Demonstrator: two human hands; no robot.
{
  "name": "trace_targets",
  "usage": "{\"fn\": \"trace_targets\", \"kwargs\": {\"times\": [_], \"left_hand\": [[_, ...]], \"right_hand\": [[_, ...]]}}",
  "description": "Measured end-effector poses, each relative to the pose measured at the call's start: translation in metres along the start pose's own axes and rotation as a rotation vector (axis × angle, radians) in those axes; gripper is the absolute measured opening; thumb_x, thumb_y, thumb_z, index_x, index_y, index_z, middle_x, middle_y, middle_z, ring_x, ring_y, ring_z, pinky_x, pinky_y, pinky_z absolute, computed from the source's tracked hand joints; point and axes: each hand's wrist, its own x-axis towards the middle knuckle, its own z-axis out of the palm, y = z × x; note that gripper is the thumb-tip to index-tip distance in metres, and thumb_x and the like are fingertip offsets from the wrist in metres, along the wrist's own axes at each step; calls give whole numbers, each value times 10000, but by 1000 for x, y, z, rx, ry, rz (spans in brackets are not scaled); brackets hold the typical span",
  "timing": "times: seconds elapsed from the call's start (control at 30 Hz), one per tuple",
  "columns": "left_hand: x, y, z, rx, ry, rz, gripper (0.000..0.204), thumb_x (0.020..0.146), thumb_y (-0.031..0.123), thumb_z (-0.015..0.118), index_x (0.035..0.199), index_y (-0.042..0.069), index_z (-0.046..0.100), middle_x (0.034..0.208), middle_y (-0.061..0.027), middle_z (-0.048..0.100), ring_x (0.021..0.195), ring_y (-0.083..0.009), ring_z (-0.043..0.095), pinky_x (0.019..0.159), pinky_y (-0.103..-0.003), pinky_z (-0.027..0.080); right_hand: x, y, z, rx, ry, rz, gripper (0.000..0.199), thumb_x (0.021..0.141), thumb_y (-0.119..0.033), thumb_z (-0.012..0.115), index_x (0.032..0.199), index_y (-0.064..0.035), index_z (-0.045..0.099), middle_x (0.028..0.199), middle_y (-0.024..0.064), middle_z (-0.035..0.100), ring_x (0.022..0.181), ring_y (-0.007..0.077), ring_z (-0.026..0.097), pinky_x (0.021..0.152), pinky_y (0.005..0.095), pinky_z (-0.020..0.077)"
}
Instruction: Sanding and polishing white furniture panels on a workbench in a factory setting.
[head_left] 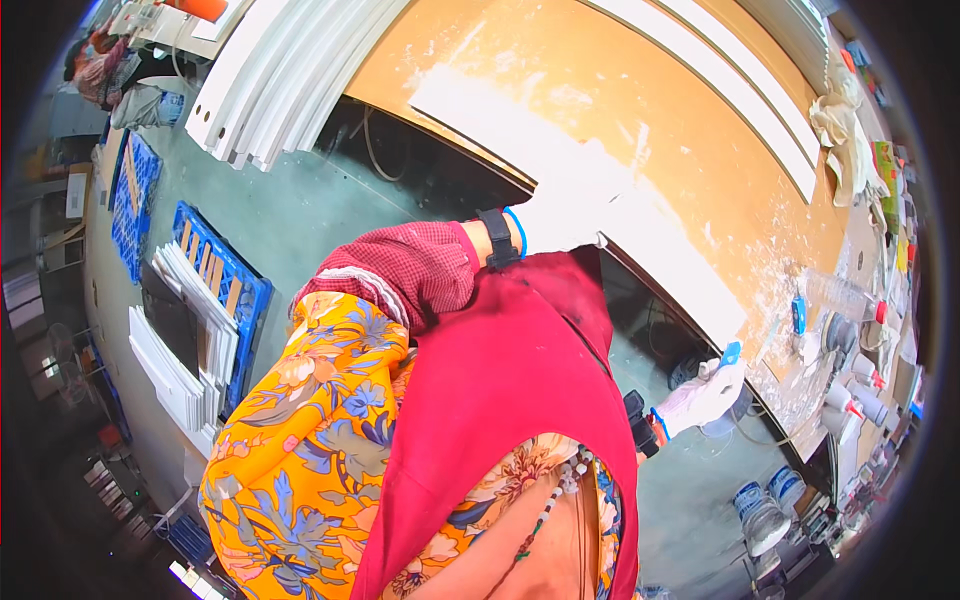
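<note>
A long white panel (690, 275) lies along the near edge of the tan worktable. My left hand (575, 208), in a white glove, reaches across to it and rests at its surface; glare washes out the fingers. Farther right, my right hand (704, 396), also gloved in white, is closed around a small blue tool (732, 353) beside the table's near edge. Only the tool's blue end shows, so its exact kind is hidden. A second small blue object (798, 314) lies on the dusty tabletop.
White dust streaks the worktable (740, 190). Long white strips (715, 65) lie at its far side, and stacked white panels (290, 75) stand at left. Bottles (842, 398) and a clear plastic bottle (840, 294) crowd the right. Blue pallets (255, 285) and buckets (762, 522) sit on the floor.
</note>
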Motion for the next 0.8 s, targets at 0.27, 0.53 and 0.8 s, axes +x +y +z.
{"fn": "trace_targets", "kwargs": {"times": [0.27,0.53,0.8], "left_hand": [[-22,-20,9,-13,37,161,554,816,427,719,1259,108,627,1292,-131,596,1224,-346,511,1093,-482,340],[-30,-27,9,118,80,162,628,768,467,760,1279,127,631,1377,-128,546,1293,-352,463,1115,-515,299],[-29,-24,10,92,109,123,570,772,498,754,1208,138,680,1327,-128,581,1256,-349,494,1088,-506,333]], "right_hand": [[16,-2,-3,-372,126,-194,256,929,-169,610,1099,21,625,907,64,647,796,152,607,706,281,506],[51,33,-35,-595,45,-203,300,951,-260,611,1082,8,640,868,122,681,772,233,633,718,368,509],[57,18,-14,-872,-3,-276,365,935,-293,625,1166,-11,634,1103,178,671,1003,311,626,885,409,479]]}}
